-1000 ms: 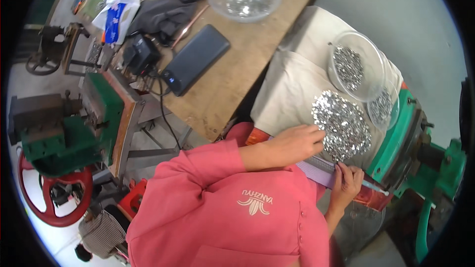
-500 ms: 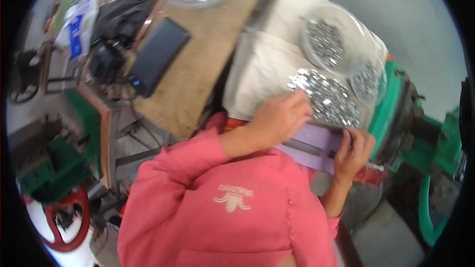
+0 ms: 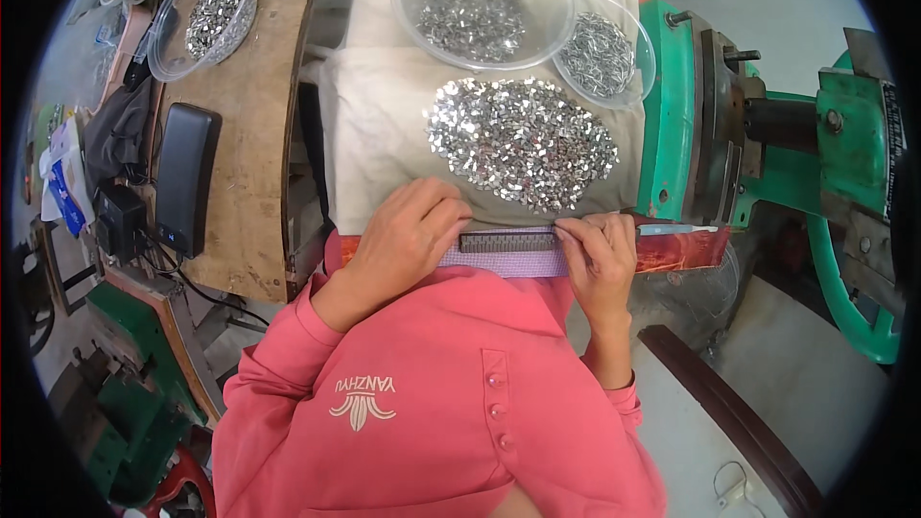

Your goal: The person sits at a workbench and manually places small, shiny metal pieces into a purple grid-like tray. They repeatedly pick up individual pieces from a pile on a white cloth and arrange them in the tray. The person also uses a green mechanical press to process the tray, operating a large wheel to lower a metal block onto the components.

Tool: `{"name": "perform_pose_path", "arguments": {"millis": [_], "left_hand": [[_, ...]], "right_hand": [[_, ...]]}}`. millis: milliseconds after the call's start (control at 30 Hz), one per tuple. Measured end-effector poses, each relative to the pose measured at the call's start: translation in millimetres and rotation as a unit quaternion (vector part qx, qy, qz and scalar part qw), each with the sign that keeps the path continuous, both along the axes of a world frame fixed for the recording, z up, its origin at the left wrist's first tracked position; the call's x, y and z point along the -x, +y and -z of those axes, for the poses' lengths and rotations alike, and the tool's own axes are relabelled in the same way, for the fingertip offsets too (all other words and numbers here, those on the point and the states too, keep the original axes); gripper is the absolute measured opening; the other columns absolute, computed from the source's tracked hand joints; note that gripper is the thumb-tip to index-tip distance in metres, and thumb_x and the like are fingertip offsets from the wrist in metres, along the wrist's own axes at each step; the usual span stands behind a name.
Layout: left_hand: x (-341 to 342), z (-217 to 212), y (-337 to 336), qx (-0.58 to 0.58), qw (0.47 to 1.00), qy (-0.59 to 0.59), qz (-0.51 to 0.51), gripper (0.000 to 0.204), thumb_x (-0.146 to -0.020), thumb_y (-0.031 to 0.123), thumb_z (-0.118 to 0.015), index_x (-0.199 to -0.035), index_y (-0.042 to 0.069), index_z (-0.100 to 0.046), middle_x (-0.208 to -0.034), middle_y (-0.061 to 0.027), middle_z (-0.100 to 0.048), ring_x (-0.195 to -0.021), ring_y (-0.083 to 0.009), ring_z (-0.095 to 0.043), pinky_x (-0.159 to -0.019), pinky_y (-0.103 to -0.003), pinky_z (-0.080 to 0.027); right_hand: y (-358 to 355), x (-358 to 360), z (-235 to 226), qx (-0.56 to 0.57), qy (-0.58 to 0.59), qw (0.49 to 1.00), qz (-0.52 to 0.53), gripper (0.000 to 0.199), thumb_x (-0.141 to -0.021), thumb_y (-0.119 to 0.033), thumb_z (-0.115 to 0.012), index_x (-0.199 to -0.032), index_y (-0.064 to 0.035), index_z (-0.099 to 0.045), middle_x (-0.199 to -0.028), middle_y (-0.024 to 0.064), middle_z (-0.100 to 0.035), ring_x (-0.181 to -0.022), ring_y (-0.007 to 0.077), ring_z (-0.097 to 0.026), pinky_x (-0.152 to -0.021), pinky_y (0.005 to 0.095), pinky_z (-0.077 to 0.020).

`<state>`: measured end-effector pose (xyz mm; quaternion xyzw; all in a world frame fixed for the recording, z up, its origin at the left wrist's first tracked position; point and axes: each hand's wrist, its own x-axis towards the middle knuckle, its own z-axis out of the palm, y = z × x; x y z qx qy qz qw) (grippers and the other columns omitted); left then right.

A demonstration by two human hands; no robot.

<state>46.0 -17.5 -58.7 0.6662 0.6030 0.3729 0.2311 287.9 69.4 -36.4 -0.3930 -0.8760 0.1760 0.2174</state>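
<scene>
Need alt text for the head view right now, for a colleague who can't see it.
Seen from above, a person in a pink top rests the left hand and right hand on a narrow lilac strip holding a row of small metal pieces, before a heap of shiny metal pieces on a beige cloth.

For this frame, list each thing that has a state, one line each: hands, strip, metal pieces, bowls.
left hand: palm down, resting on the purple strip's left end
right hand: fingertips pinching at the strip's right end
purple strip: lying flat along the red bar
metal pieces: heaped loose on the cloth
large clear bowl: upright, partly filled
small clear bowl: upright, partly filled
</scene>
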Motion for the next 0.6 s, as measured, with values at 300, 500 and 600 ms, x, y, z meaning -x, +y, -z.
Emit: {"name": "perform_pose_path", "arguments": {"millis": [300, 500, 600], "left_hand": [[-14, -4, 19, 0.016, 0.996, 0.031, -0.081, 0.014, -0.081, 0.003, -0.072, -0.094, 0.003, -0.065, -0.09, -0.0091, -0.059, -0.077, -0.0299, -0.063, -0.064, -0.039, -0.049], [-12, -6, 17, 0.016, 0.997, 0.032, -0.072, 0.013, -0.079, 0.004, -0.073, -0.086, 0.005, -0.062, -0.084, -0.0072, -0.058, -0.072, -0.0291, -0.062, -0.062, -0.039, -0.048], [-10, -5, 10, 0.017, 0.997, 0.033, -0.075, 0.014, -0.079, 0.002, -0.073, -0.089, 0.004, -0.063, -0.086, -0.0078, -0.057, -0.071, -0.0282, -0.062, -0.06, -0.038, -0.048]], "right_hand": [[0, 51, 2, -0.016, -0.001, 0.999, -0.049, 0.026, -0.075, -0.007, -0.077, -0.101, -0.0125, -0.075, -0.086, 0.0046, -0.057, -0.08, 0.0241, -0.054, -0.069, 0.0359, -0.0452], [-1, 41, 6, 0.016, 0.013, 0.998, -0.052, 0.022, -0.073, -0.007, -0.077, -0.095, -0.0115, -0.075, -0.086, 0.0042, -0.057, -0.082, 0.0244, -0.053, -0.07, 0.0359, -0.0445], [-2, 39, 6, 0.018, 0.029, 0.999, -0.026, 0.019, -0.074, -0.007, -0.078, -0.092, -0.0114, -0.074, -0.085, 0.0041, -0.057, -0.081, 0.0249, -0.053, -0.068, 0.0364, -0.0439]]}}
